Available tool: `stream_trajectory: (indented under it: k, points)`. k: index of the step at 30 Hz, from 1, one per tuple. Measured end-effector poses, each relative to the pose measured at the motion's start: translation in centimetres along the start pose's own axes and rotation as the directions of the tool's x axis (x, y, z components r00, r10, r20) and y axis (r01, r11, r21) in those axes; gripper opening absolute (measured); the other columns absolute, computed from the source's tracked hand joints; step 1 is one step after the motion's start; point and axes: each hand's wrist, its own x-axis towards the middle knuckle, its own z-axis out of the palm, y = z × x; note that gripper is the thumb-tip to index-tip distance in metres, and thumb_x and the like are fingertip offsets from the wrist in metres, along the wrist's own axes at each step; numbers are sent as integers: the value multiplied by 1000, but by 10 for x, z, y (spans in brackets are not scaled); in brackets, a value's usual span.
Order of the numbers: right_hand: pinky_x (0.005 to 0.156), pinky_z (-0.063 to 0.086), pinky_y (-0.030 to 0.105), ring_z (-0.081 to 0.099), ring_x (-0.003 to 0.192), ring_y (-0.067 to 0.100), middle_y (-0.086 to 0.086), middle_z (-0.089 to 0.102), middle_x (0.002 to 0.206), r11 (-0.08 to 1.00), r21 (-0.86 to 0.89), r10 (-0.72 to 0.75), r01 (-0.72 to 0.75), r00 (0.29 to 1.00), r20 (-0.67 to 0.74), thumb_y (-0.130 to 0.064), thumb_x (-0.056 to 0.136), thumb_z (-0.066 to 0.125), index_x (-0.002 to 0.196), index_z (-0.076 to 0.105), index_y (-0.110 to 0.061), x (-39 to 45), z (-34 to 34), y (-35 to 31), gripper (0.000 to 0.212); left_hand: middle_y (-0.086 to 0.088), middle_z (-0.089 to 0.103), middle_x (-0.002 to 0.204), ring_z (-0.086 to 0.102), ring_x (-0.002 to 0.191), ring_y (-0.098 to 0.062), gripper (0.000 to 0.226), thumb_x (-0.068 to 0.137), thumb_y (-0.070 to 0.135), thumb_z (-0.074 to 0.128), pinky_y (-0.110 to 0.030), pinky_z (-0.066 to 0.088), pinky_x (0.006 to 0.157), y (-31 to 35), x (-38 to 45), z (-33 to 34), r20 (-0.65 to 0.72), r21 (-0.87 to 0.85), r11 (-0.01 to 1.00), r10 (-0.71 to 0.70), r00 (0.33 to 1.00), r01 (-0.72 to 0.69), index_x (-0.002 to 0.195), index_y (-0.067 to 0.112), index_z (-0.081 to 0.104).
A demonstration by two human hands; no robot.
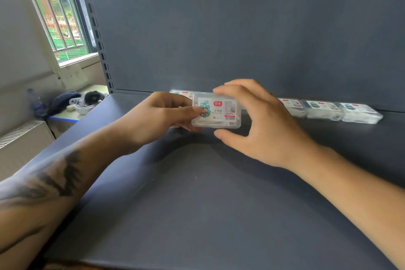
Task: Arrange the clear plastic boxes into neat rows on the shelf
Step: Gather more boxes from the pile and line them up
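Note:
A clear plastic box (219,112) with a white label and a red logo hangs above the dark blue shelf (197,193), its label facing me. My left hand (157,116) pinches its left end between thumb and fingers. My right hand (258,120) curls round its right end, fingers over the top edge and thumb below. A row of like boxes (324,108) lies along the back of the shelf to the right. Another box (182,92) shows behind my left hand; my hands hide the row's middle.
The shelf's blue back panel (241,28) rises right behind the row. A slotted upright post (96,35) marks the left edge. Beyond it stand a low table with a white headset (87,99), a water bottle (35,103), a radiator (22,136) and a barred window (57,11).

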Motion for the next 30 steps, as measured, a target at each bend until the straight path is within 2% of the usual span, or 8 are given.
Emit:
stream_trajectory:
  k: [2, 5, 6, 9, 12, 16, 20, 30]
  points:
    - [91, 53, 39, 59, 114, 20, -12, 52, 134, 990, -135, -34, 38, 999, 28, -44, 82, 78, 136, 56, -33, 1, 2, -3, 59, -16, 78, 103, 72, 103, -36, 22, 98, 18, 65, -40, 56, 99, -3, -1, 2, 9, 56, 998, -10, 1000, 10, 103, -1, 75]
    - [88, 55, 40, 61, 114, 19, -14, 57, 134, 981, -194, 3, 12, 997, 79, -51, 85, 73, 138, 53, -38, 1, 2, -7, 58, 2, 72, 76, 61, 65, -25, 41, 98, 45, 63, -32, 52, 61, -8, -2, 5, -44, 243, 970, 1, 999, 10, 93, 7, 74]
    - [91, 54, 40, 59, 117, 17, -16, 57, 136, 983, -184, 22, -3, 995, 101, -53, 86, 71, 139, 50, -40, 0, 2, -7, 58, 4, 67, 72, 56, 63, -19, 51, 96, 59, 58, -31, 47, 60, -8, -3, 5, -53, 347, 938, 23, 998, -3, 93, 10, 72]
    - [100, 48, 37, 53, 125, 12, -21, 53, 139, 984, -171, 75, -42, 979, 191, -55, 90, 66, 142, 47, -44, -1, 3, -9, 56, 13, 68, 114, 60, 109, -11, 80, 84, 91, 27, -38, 47, 100, -11, -6, 2, 48, 677, 736, -31, 998, -9, 115, 29, 67]
    - [101, 44, 31, 49, 126, 7, -22, 53, 137, 989, -120, 111, -83, 960, 257, -53, 93, 63, 140, 48, -43, 0, 8, -10, 51, 21, 29, 161, 19, 152, -11, 104, 61, 107, 20, -48, 14, 125, -12, -9, -3, 123, 844, 536, -220, 968, 15, 149, 54, 31]
    - [99, 42, 28, 48, 126, 6, -21, 53, 138, 986, -107, 153, -127, 943, 296, -51, 94, 64, 137, 49, -41, 6, 8, -13, 47, 21, 1, 169, -8, 157, -10, 125, 53, 110, 27, -51, -1, 126, -9, -12, -3, 91, 886, 456, -346, 934, 82, 159, 50, -3]
    - [93, 41, 31, 51, 124, 13, -16, 54, 138, 979, -151, 174, -137, 948, 265, -49, 95, 64, 132, 51, -37, 30, 3, -16, 42, 18, 0, 170, -5, 157, -13, 136, 48, 112, 21, -48, 2, 126, -7, -13, -8, 19, 894, 421, -381, 925, 155, 162, 42, -2]
    - [82, 40, 33, 53, 117, 27, 1, 54, 131, 960, -254, 180, -115, 951, 250, -40, 96, 64, 128, 52, -24, 115, 40, -10, 38, 15, 7, 168, 8, 156, -16, 125, 58, 103, 26, -46, 14, 125, 1, -19, -13, 24, 915, 381, -387, 922, 136, 163, 38, 7]
